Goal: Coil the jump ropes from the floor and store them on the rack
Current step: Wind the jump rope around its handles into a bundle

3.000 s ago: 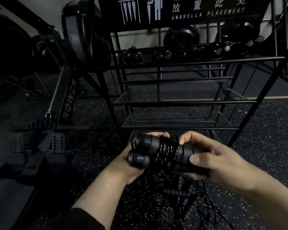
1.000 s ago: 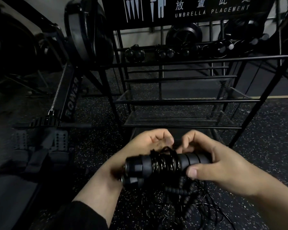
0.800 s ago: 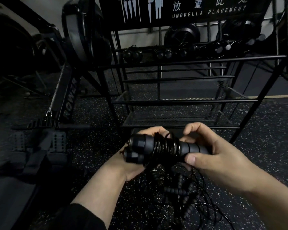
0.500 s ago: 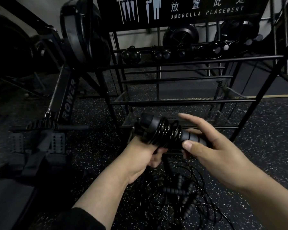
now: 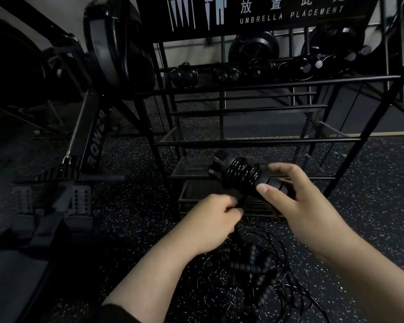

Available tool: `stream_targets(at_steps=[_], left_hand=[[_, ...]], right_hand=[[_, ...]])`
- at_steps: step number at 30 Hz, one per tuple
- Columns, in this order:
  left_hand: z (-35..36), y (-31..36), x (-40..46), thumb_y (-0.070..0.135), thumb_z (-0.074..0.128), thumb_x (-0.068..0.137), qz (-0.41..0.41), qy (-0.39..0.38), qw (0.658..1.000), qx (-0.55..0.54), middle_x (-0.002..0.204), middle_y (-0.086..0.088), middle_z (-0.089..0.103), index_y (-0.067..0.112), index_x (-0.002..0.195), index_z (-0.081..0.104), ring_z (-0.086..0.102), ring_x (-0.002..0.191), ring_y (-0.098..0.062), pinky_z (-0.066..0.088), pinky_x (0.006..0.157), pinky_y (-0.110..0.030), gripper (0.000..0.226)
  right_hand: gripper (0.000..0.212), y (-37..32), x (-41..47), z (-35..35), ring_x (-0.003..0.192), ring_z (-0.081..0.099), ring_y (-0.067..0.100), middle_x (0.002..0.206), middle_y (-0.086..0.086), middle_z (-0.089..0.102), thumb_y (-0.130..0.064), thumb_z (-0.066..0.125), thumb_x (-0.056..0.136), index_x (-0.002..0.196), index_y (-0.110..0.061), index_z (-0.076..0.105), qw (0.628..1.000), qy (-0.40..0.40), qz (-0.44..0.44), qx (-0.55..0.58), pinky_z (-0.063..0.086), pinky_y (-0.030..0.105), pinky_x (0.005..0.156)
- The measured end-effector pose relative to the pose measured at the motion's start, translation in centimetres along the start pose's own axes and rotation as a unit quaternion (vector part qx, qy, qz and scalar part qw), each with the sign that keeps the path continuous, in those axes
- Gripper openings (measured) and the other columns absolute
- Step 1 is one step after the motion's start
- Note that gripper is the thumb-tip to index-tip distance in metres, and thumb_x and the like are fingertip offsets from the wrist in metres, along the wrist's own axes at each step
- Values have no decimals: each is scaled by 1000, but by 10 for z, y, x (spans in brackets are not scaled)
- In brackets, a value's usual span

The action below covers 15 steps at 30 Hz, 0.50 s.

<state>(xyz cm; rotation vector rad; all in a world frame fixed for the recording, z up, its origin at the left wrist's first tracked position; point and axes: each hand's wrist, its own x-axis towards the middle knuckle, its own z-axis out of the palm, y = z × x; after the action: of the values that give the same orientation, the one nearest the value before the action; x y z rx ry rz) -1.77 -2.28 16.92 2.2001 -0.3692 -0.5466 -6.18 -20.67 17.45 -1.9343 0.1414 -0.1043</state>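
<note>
Rack bars ahead, rope tangle below

Open gaps between rack [image 5: 261, 143] bars; rower [image 5: 93, 141] crowds left; loose ropes [image 5: 254, 271] litter floor [image 5: 371, 206].

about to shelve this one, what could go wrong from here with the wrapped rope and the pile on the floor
1. The left hand pinches only the loose cord end below the bundled jump rope; if it slips before it is secured, the coils may unwind.
2. The right hand holds just one end of the handles, so the bundle could tip out.
3. The tangled ropes lie right below on the floor and the trailing cord might snag in them on the way to the rack.
</note>
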Motion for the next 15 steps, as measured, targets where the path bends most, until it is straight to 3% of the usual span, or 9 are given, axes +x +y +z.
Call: stream_targets(at_steps=[2,4,8,11,15], left_hand=[[3,2,-1,29,55,100,25,19,994,106,54,5,51,11,75,62,40,43,-6,35,50,-29,31],[5,5,-4,31,56,97,49,34,984,171,54,3,48,12,67,55,39,46,-10,32,49,-32,36],[-3,11,-10,33,56,95,93,33,965,245,67,1,62,19,83,68,58,61,-16,48,58,-38,21],[-19,13,-13,33,63,93,134,18,959,248,78,7,64,26,93,73,56,69,-4,50,69,-33,13],[-36,10,-16,39,75,88,152,-24,963,222,86,16,64,32,86,71,57,77,7,51,76,-29,9]], right_hand=[[38,3,2,2,68,63,8,94,-13,67,-61,63,82,111,-42,48,996,20,19,-88,50,30,63],[34,6,4,3,61,60,13,85,-10,64,-59,67,83,102,-40,46,988,20,34,-151,48,34,55],[27,7,4,2,64,57,3,83,-10,63,-56,72,82,92,-43,51,974,-54,28,-217,40,21,51],[32,10,5,2,74,57,-1,88,-15,62,-63,72,74,90,-44,53,964,-116,-3,-240,44,24,61],[47,18,7,1,94,60,-4,104,-22,63,-72,72,61,100,-50,59,943,-240,-14,-230,52,29,87]])
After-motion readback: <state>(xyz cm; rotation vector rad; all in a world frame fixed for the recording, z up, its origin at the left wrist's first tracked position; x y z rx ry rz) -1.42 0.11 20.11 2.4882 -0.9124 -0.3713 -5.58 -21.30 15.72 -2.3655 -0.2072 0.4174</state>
